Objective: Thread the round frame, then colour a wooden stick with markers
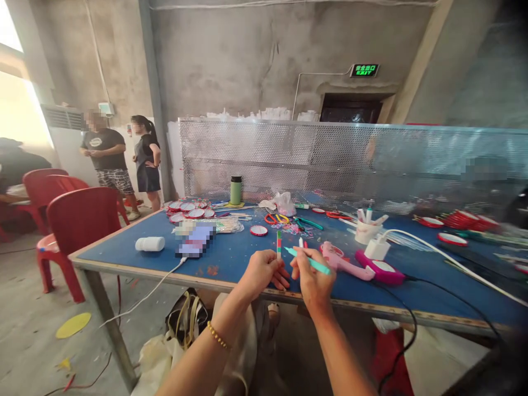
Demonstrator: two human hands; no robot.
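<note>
My left hand (264,270) is closed, thumb and fingers pinching a thin flat stick (279,243) upright above the front of the table. Red, green and white bands show on the stick. Across from it, my right hand (314,280) grips a turquoise pen (317,265) like a writing tool. The pen's tip points left toward the stick, a small gap seeming to lie between them. Just behind the right hand is a small red and white item (302,243), partly hidden. A pink tool with a handle (346,263) lies to the right of that hand.
On the blue table (235,258) are a phone (197,241) on a cable, a white bottle (150,243), a green flask (236,191), green-handled pliers (310,223), round red-rimmed pieces (258,230), a cup of pens (367,232) and a magenta power strip (381,269). Two people stand back left.
</note>
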